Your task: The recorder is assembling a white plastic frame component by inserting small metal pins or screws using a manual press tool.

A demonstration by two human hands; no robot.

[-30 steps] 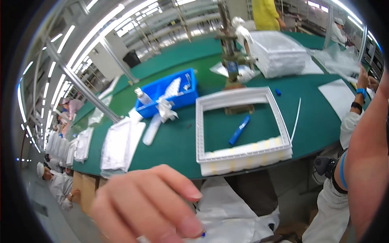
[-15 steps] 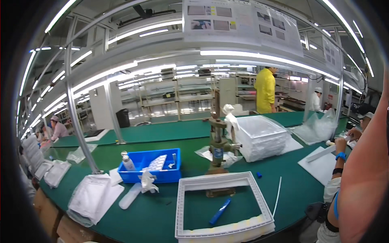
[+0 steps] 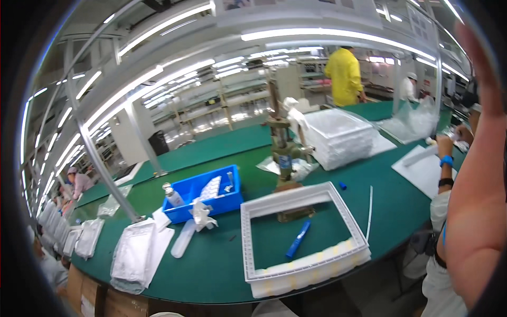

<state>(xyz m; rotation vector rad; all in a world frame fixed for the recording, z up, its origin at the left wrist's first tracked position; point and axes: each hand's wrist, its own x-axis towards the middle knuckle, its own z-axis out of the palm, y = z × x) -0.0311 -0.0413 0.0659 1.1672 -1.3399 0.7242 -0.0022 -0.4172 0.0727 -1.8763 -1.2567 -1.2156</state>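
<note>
My right hand (image 3: 475,211) looms very close and large at the right edge. One finger stretches upward, and the others are out of the picture; no object shows in the hand. My left hand is not in view. Below on the green table sits a white rectangular frame (image 3: 245,238), its near side lined with pale padding. Inside its opening lies a slim blue tool (image 3: 299,239), its kind unclear. Behind the frame stands a green hand press (image 3: 283,153). A small blue cap (image 3: 343,186) and a thin white strip (image 3: 369,212) lie to the frame's right.
At left a blue divided bin (image 3: 224,203) holds a bottle (image 3: 173,195); crumpled tissue (image 3: 202,215) and a translucent case (image 3: 183,239) lie beside it. Bagged white parts (image 3: 134,253) rest farther left. A wrapped white stack (image 3: 340,140) stands behind. A co-worker's hand (image 3: 445,145) is at right.
The view has tilted down and turned, so the table items sit higher and farther right. My right hand reaches higher in the picture, its finger now showing. The table items keep their arrangement.
</note>
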